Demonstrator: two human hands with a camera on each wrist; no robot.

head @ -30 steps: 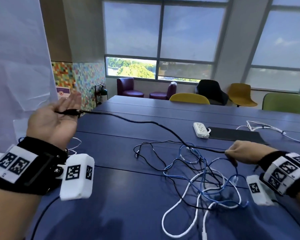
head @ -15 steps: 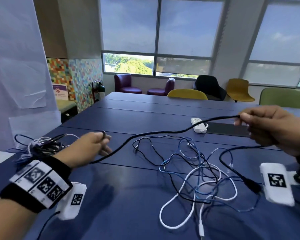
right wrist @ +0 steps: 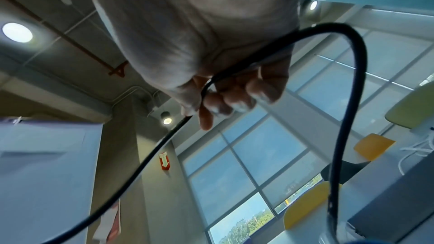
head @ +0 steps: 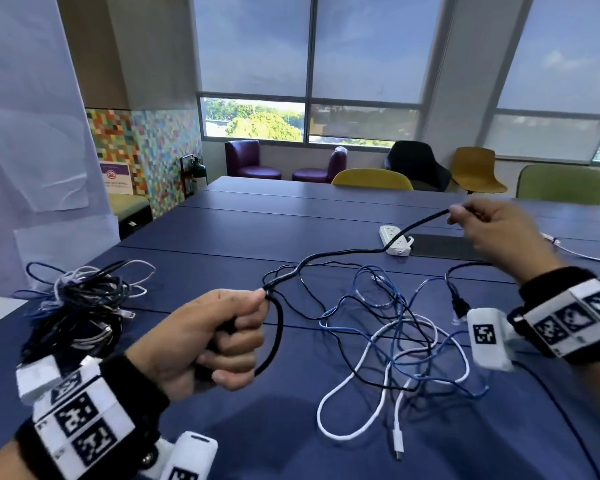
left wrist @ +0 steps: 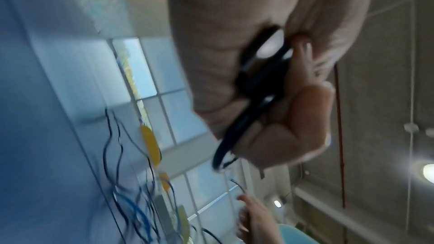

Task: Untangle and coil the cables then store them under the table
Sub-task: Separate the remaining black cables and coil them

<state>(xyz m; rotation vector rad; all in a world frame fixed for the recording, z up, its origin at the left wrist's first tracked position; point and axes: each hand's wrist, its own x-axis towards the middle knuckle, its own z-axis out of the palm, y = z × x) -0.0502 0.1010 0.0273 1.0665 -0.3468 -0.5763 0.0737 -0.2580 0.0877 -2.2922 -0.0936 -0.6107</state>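
Observation:
A thick black cable (head: pixel 343 252) stretches above the blue table (head: pixel 222 233) between both hands. My left hand (head: pixel 222 336) grips one end of it in a fist, a small loop (head: pixel 274 341) curving below the fingers; the left wrist view shows the black cable (left wrist: pixel 249 114) looped under curled fingers. My right hand (head: pixel 489 225) is raised at the right and pinches the cable (right wrist: pixel 352 99), whose plug end (head: pixel 459 304) hangs below the wrist. A tangle of blue, white and thin black cables (head: pixel 395 341) lies on the table between the hands.
A bundle of dark and white cables (head: pixel 84 299) lies at the table's left edge. A white power strip (head: pixel 395 239) and a dark mat (head: pixel 444 245) sit at the back right. Chairs (head: pixel 371 178) line the far side under the windows.
My left hand turned over, dropped and closed into a fist on the black cable, forming a loop. My right hand rose from the tangle, lifting the cable and its plug end off the table.

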